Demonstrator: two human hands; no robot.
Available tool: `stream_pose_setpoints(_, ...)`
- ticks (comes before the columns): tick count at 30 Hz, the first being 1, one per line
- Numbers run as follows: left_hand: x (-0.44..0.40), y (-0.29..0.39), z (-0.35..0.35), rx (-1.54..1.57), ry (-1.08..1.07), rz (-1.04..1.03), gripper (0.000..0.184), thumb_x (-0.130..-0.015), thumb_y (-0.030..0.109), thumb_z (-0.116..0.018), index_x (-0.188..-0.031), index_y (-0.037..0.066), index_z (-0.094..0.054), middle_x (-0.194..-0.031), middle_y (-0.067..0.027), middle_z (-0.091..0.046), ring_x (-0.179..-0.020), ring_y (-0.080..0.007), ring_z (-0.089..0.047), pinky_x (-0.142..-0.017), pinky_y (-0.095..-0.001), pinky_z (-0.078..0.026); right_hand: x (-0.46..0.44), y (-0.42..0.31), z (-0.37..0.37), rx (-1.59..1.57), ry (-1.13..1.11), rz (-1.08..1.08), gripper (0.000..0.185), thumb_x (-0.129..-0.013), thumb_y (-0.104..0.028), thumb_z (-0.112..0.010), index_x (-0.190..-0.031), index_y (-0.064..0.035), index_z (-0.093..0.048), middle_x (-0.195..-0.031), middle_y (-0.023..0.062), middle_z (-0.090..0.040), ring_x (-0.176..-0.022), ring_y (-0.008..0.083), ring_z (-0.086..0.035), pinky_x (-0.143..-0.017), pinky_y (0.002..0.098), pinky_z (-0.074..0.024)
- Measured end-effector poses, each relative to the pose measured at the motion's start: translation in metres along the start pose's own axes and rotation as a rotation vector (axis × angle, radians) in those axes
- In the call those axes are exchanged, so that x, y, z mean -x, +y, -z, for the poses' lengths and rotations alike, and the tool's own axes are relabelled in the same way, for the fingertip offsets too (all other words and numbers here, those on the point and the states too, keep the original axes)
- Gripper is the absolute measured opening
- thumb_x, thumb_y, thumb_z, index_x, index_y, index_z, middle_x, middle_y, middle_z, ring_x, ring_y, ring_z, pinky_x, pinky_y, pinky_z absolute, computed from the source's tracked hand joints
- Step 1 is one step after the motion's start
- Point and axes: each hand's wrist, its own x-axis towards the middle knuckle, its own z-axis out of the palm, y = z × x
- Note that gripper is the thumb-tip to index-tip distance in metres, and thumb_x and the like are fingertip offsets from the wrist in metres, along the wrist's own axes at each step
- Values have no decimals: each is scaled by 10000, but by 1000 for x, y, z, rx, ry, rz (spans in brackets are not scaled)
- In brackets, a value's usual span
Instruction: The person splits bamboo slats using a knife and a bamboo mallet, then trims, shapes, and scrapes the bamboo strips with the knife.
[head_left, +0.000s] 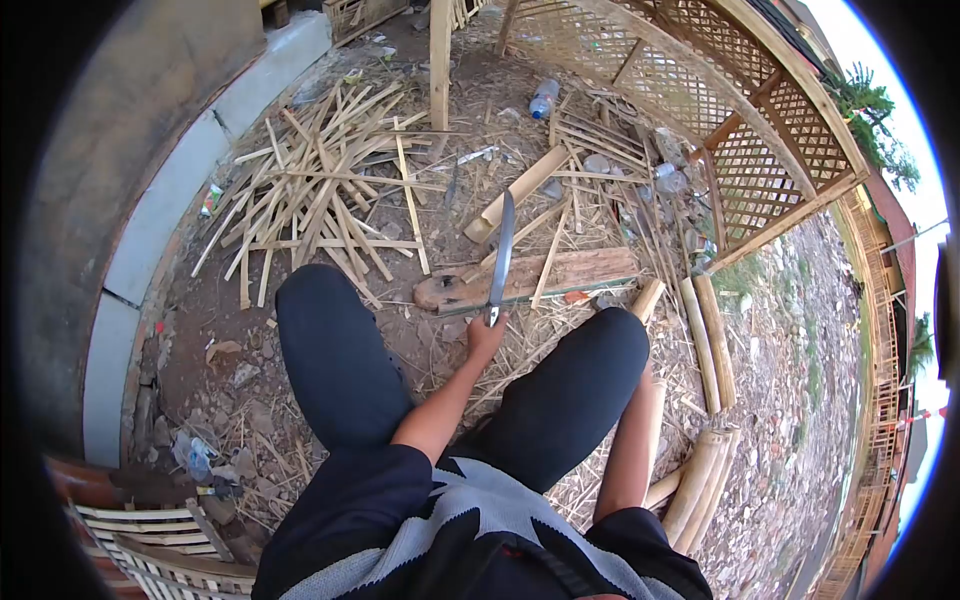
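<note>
My left hand (486,337) is closed around the handle of a machete (503,250), its long curved blade pointing away from me. Beneath and behind the blade lies a thick weathered wooden plank (570,276) on the ground. A split bamboo piece (517,194) rests beyond the plank. On the right, my forearm (628,440) runs up to my right knee, which hides my right hand. Close beside that forearm is a pale bamboo length (656,425); whether my hand touches it cannot be seen.
A heap of bamboo strips (330,185) lies ahead on the left. Bamboo poles (705,480) lie at my right, below a lattice panel (770,150). A wooden post (440,65) stands ahead. A plastic bottle (544,99) and shavings litter the ground. A wall (160,230) borders the left.
</note>
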Motion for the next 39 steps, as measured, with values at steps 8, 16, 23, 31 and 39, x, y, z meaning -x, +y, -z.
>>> stream_pose_setpoints(8, 4, 105, -12, 499, -230, -99, 509, -1030, 524, -344, -803, 99, -508, -534, 31, -436, -410, -90, -451, -383, -245, -352, 62, -239, 102, -585, 95, 344, 456, -951, -361, -585, -1207, 15, -627, -1118, 99, -681, -1000, 184, -629, -846, 305, -466)
stream_pose_setpoints(16, -6, 128, -3, 341, 22, -374, 471, -1041, 393, -329, -927, -19, -527, -791, -184, -596, -762, -344, -605, -684, -460, -439, 37, -234, -78, -295, -173, 354, 761, -912, -642, -474, -1059, 81, -659, -1007, 332, -654, -1049, 471, -620, -904, 436, -478)
stream_pose_setpoints(23, 26, 94, -2, -25, 22, -500, 418, -953, 347, -561, -1208, 21, -502, -969, -219, -642, -938, -367, -632, -771, -438, -472, 12, -207, -151, 120, -166, 135, 637, -871, -649, -556, -1251, -144, -635, -1168, 240, -657, -1034, 288, -678, -871, 484, -534)
stream_pose_setpoints(31, 18, 42, -11, -136, -239, -293, 516, -975, 467, -417, -1148, 4, -563, -956, -235, -670, -967, -391, -648, -790, -464, -486, 46, -220, -119, 297, -202, 107, 651, -882, -544, -538, -1109, 52, -671, -1184, 271, -635, -1051, 400, -653, -930, 463, -508)
stream_pose_setpoints(39, 22, 89, 0, 3, -420, -310, 569, -1053, 436, -227, -1072, -13, -575, -832, -172, -603, -754, -279, -572, -713, -408, -435, 27, -216, -87, -200, -17, 101, 504, -828, -348, -657, -1084, 86, -624, -974, 318, -666, -906, 397, -692, -823, 450, -536)
